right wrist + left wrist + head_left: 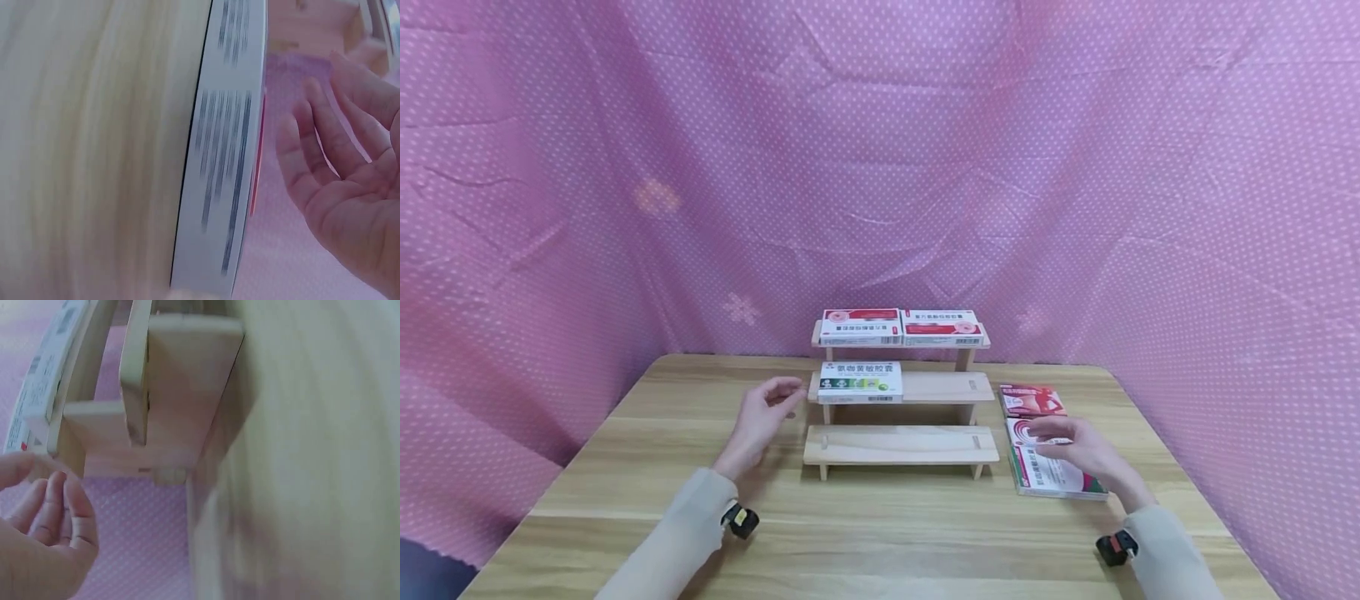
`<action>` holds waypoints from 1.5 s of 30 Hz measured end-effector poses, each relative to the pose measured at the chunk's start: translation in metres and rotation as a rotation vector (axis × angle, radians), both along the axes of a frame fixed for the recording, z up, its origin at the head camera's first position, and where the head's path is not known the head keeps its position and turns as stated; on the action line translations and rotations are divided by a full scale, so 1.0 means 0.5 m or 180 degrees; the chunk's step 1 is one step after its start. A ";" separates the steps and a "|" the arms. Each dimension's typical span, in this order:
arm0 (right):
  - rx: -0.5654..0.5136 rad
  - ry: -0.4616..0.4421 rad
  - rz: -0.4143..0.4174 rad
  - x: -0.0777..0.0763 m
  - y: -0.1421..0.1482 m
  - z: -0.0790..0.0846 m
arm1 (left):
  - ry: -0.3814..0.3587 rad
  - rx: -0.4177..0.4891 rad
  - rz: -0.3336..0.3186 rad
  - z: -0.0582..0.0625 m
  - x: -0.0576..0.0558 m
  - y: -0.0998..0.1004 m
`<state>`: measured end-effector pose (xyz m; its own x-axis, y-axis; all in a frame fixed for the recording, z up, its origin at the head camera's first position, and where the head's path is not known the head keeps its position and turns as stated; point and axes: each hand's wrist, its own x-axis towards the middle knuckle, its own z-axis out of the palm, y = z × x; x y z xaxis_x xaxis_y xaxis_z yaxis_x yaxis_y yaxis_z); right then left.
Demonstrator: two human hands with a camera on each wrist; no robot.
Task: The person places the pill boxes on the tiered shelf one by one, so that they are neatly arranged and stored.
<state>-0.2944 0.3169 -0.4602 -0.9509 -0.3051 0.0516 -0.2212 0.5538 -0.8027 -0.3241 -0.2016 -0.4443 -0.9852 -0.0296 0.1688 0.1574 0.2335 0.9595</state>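
Observation:
My left hand (pixel 763 418) is just left of the middle step of a three-step wooden stand (pixel 898 446), holding nothing. Its fingers are loosely bent in the left wrist view. A white and green medicine box (pixel 860 382) lies on that step's left part, close to the fingertips. Over at the right, my right hand (pixel 1086 446) hovers above medicine boxes on the table, its fingers apart and holding nothing. Beneath it lie a white box with green and magenta corners (pixel 1052 473) and a partly hidden box with red rings (pixel 1019 431). Behind these is a red medicine box (pixel 1032 400).
Two red and white medicine boxes (pixel 860 327) lie side by side on the stand's top step. The stand is on a wood-grain table (pixel 880 533). A pink dotted cloth (pixel 880 167) hangs behind the table and along its sides.

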 end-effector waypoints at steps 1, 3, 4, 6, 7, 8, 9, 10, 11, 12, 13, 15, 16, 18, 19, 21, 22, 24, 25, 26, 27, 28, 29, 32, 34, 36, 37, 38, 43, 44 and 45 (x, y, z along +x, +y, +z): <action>0.0073 0.0027 -0.0048 0.001 0.009 0.001 | -0.0130 0.0071 -0.0027 -0.004 0.003 0.001; 0.0181 0.0074 -0.0130 0.004 0.025 0.004 | -0.0333 0.0136 -0.0100 -0.011 0.010 0.004; 0.0215 0.0087 -0.0178 0.005 0.031 0.006 | -0.0401 0.0146 -0.0137 -0.014 0.014 0.005; 0.0260 0.0101 -0.0272 0.008 0.044 0.007 | -0.0506 0.0183 -0.0213 -0.020 0.022 0.006; 0.0290 0.0106 -0.0309 0.010 0.049 0.007 | -0.0546 0.0196 -0.0249 -0.024 0.026 0.006; 0.0293 0.0086 -0.0347 0.012 0.055 0.007 | -0.0598 0.0224 -0.0298 -0.027 0.030 0.006; 0.0292 0.0059 -0.0361 0.015 0.061 0.006 | -0.0638 0.0246 -0.0345 -0.029 0.034 0.007; 0.0283 0.0006 -0.0377 0.018 0.066 0.003 | -0.0675 0.0267 -0.0386 -0.032 0.038 0.006; 0.0287 -0.0046 -0.0389 0.021 0.072 0.001 | -0.0713 0.0293 -0.0444 -0.035 0.041 0.006; 0.0290 -0.0114 -0.0411 0.024 0.078 -0.002 | -0.0757 0.0306 -0.0477 -0.037 0.044 0.006; 0.0291 -0.0192 -0.0435 0.027 0.083 -0.005 | -0.0793 0.0319 -0.0532 -0.040 0.046 0.005; 0.0276 -0.0301 -0.0388 0.031 0.093 -0.010 | -0.0826 0.0318 -0.0625 -0.043 0.050 0.004; 0.0265 -0.0347 -0.0378 0.032 0.097 -0.012 | -0.0837 0.0307 -0.0665 -0.045 0.050 0.003; 0.0258 -0.0410 -0.0405 0.036 0.102 -0.017 | -0.0881 0.0299 -0.0745 -0.050 0.053 0.003; 0.0262 -0.0408 -0.0366 0.036 0.104 -0.018 | -0.0899 0.0305 -0.0780 -0.052 0.053 0.003; 0.0278 -0.0404 -0.0343 0.036 0.105 -0.019 | -0.0931 0.0305 -0.0832 -0.054 0.053 0.001; 0.0291 -0.0397 -0.0326 0.036 0.105 -0.019 | -0.0951 0.0330 -0.0844 -0.055 0.053 0.001; 0.0325 -0.0376 -0.0267 0.038 0.106 -0.019 | -0.0969 0.0371 -0.0878 -0.057 0.052 0.000; 0.0317 -0.0384 -0.0238 0.039 0.106 -0.018 | -0.0974 0.0379 -0.0889 -0.058 0.051 -0.001; 0.0324 -0.0396 -0.0224 0.041 0.106 -0.017 | -0.0968 0.0388 -0.0904 -0.058 0.051 -0.001; 0.0356 -0.0399 -0.0188 0.042 0.107 -0.017 | -0.0975 0.0409 -0.0910 -0.058 0.051 -0.001; 0.0386 -0.0408 -0.0145 0.045 0.108 -0.016 | -0.0976 0.0411 -0.0919 -0.058 0.051 -0.001; 0.0416 -0.0426 -0.0115 0.047 0.109 -0.016 | -0.0981 0.0416 -0.0922 -0.058 0.051 0.000; 0.0561 -0.0442 0.0025 0.053 0.111 -0.014 | -0.0974 0.0398 -0.0910 -0.055 0.053 0.002; 0.0644 -0.0417 0.0162 0.056 0.110 -0.012 | -0.0978 0.0367 -0.0896 -0.054 0.054 0.004; 0.0735 -0.0390 0.0285 0.057 0.108 -0.010 | -0.0978 0.0347 -0.0877 -0.053 0.055 0.005; 0.0782 -0.0372 0.0344 0.058 0.107 -0.010 | -0.0978 0.0340 -0.0862 -0.053 0.055 0.005; 0.0816 -0.0357 0.0396 0.058 0.106 -0.009 | -0.0976 0.0338 -0.0851 -0.053 0.055 0.004; 0.0894 -0.0200 0.0537 0.064 0.102 -0.010 | -0.0963 0.0327 -0.0819 -0.054 0.055 0.003; 0.0887 -0.0172 0.0536 0.066 0.101 -0.011 | -0.0957 0.0317 -0.0819 -0.054 0.056 0.003; 0.0885 -0.0130 0.0538 0.067 0.101 -0.012 | -0.0960 0.0315 -0.0814 -0.053 0.056 0.003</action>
